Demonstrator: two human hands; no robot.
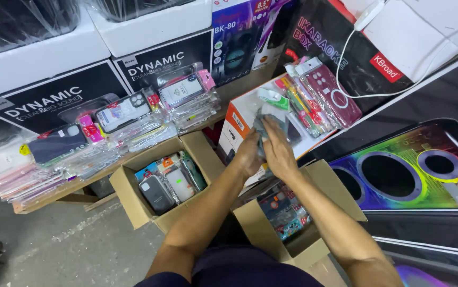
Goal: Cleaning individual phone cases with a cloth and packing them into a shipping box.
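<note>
A grey phone case in clear wrapping (267,129) sits between both hands, held up over the orange-and-white box (239,123) near the middle of the scene. The left hand (249,154) is closed around its lower left edge, and the right hand (279,149) lies over its right side with the fingers curled onto the wrapping. Just to the right, fanned across the top of that same box, is a row of packaged cases (314,95), the far one dark red. Below the hands an open cardboard box (271,228) holds more packaged cases in mixed colours. To its left a second open cardboard box (133,196) carries dark and pale cases standing on edge. Farther left, a low wooden shelf (69,188) bears stacks of wrapped cases (128,114), with large black-and-white cartons (53,101) behind them. On the right a big speaker (404,170) with rainbow-lit rings lies near the floor. A white cable (346,64) hangs down over a black carton at far right.
</note>
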